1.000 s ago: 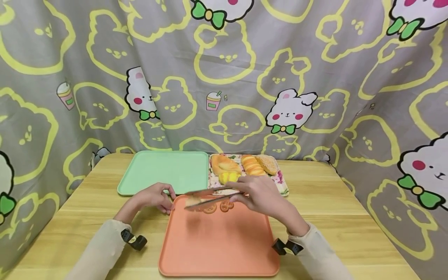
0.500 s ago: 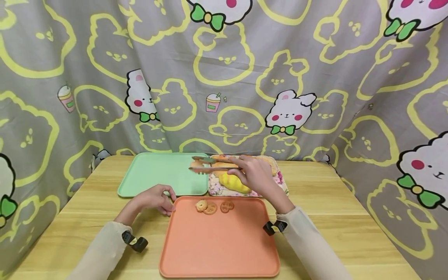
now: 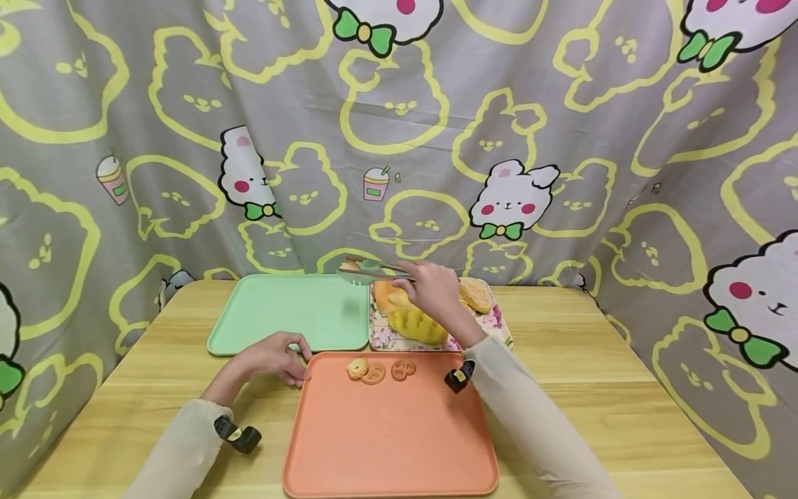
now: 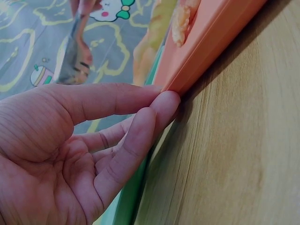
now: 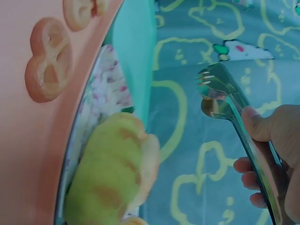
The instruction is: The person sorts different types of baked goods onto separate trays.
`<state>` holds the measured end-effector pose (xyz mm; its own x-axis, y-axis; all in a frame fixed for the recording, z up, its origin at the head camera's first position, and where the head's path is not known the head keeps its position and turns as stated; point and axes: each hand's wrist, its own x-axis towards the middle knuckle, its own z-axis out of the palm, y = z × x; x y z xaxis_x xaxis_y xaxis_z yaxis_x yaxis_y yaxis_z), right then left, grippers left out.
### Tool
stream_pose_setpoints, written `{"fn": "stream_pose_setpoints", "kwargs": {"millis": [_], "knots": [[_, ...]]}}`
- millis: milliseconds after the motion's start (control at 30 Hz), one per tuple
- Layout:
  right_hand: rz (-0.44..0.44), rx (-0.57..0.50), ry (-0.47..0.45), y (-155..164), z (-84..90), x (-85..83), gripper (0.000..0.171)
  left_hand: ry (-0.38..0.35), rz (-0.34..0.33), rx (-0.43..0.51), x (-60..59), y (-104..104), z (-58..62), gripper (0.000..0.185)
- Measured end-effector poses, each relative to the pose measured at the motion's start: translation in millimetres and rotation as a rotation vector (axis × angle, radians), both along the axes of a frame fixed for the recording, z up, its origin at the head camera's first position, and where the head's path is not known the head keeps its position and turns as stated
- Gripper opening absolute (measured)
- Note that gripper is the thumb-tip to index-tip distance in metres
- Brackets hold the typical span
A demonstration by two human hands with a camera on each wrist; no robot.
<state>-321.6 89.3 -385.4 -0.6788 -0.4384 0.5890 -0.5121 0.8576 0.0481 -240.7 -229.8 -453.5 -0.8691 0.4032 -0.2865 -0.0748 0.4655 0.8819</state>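
Observation:
My left hand [image 3: 277, 357] pinches the far left corner of an orange tray [image 3: 389, 436] between thumb and fingertips, close up in the left wrist view. My right hand [image 3: 436, 291] grips metal tongs [image 3: 389, 270], raised over the meeting edges of a green tray [image 3: 289, 312] and a floral tray [image 3: 386, 339]. In the right wrist view the tongs [image 5: 255, 157] have one fork-shaped and one rounded end, slightly apart; I see nothing held between them. Several small cookies [image 3: 373, 373], some pretzel-shaped, lie along the orange tray's far edge.
The floral tray bears a yellow bread roll [image 3: 418, 326], a sesame-topped bread [image 3: 476, 296] and other bread partly hidden by the right hand. Behind the wooden table [image 3: 573, 388] hangs a patterned curtain [image 3: 399, 166].
The right hand and tongs have risen from above the orange tray's cookies, away to the far side over the green and floral trays. My left hand stays at the corner.

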Motion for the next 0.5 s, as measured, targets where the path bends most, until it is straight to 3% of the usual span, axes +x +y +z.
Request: {"fn": "stream_pose_setpoints", "kwargs": {"millis": [233,500], "knots": [[-0.046,0.025,-0.076,-12,-13.0,-17.6,0.037,0.007,-0.005,0.006,0.8,0,-0.2,0.026],[-0.102,0.027,-0.159,-22,-24.9,-25.7,0.030,0.013,-0.003,0.002,2.0,0,-0.8,0.026]]}}
